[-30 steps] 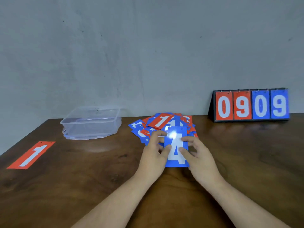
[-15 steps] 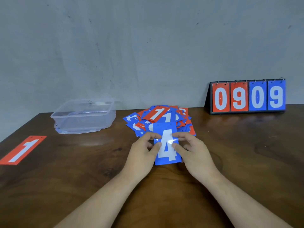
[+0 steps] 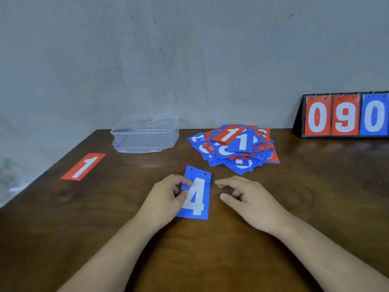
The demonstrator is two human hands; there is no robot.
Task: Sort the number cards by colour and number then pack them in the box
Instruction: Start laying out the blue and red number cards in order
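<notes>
A blue card with a white 4 (image 3: 197, 197) is in front of me above the brown table; my left hand (image 3: 166, 199) pinches its left edge between thumb and fingers. My right hand (image 3: 248, 199) hovers just right of the card with loosely bent fingers, apart from it and holding nothing. Behind them lies a messy pile of red and blue number cards (image 3: 235, 148), a red 1 and a blue 1 on top. A single red 1 card (image 3: 83, 166) lies flat at the far left. The clear plastic box (image 3: 145, 133) stands open at the back left.
A black flip scoreboard (image 3: 345, 115) showing 0, 9, 0 stands at the back right, cut by the frame edge. The table's left edge (image 3: 48, 169) runs diagonally past the red 1 card. A grey wall rises behind the table.
My right hand has let go of the blue 4 card and drawn slightly right. My left hand alone keeps the card and has carried it away from the pile, toward the left.
</notes>
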